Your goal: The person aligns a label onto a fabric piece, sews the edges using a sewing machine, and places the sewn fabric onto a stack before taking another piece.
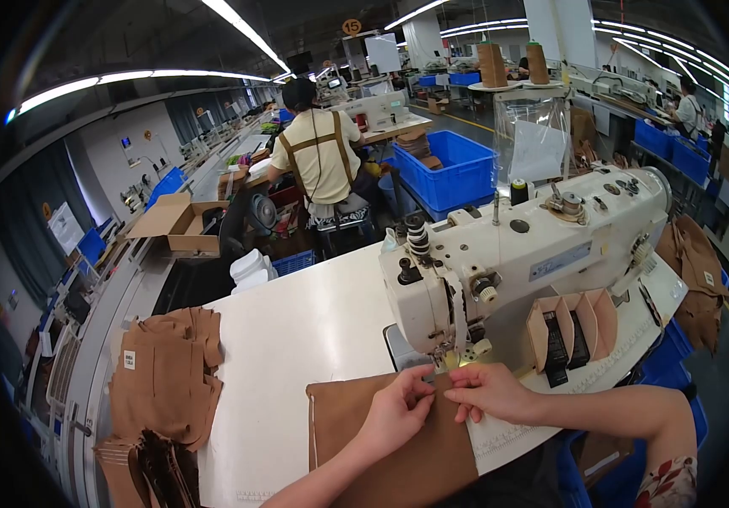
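Note:
A brown fabric panel lies on the white sewing table, its upper edge close to the needle area of a white sewing machine. My left hand rests over the panel's upper part, with thumb and fingers pinched together at its edge. Beside it my right hand pinches the panel near its upper right corner, just below the presser foot. The fingertips of both hands are close together, and the bit of fabric between them is partly hidden.
Brown pieces are stacked at the left. A divided holder with black labels stands right of the needle. More brown pieces hang at the right. Behind the table are a blue crate, a cardboard box and a seated person.

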A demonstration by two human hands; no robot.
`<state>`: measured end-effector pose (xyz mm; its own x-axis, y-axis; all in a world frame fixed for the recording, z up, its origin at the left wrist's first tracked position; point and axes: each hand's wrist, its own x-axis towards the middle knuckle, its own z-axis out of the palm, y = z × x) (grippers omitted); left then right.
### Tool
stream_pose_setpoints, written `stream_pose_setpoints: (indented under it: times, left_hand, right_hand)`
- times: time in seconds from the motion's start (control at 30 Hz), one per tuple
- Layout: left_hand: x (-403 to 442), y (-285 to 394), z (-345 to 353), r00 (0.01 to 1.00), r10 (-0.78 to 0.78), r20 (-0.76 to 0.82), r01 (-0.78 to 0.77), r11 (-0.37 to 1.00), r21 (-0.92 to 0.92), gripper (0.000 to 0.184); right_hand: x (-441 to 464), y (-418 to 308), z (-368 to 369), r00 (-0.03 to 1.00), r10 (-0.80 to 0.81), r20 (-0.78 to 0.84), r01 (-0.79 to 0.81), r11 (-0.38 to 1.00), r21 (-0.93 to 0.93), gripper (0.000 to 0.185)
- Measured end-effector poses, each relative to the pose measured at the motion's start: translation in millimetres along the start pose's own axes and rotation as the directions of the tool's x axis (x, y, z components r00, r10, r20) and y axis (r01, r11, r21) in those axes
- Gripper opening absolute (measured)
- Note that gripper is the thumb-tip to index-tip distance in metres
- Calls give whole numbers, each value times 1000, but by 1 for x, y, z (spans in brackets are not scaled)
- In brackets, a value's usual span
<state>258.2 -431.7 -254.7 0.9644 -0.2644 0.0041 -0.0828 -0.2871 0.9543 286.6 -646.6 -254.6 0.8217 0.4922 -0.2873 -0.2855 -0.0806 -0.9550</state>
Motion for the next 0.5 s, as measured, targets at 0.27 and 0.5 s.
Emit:
stream_pose_setpoints:
  times: [0.27,0.5]
  left_hand:
    - [-3,-2,10,993,40,-114,-33,998,62,40]
    - [-1,-17,19,912,345,-220,-230,877,422,40]
  right_hand:
    - [-4,-8,4,1000,5,-24,-6,999,-52,51]
    - [-10,-14,-3,962,-268,-57,176,763,-622,39]
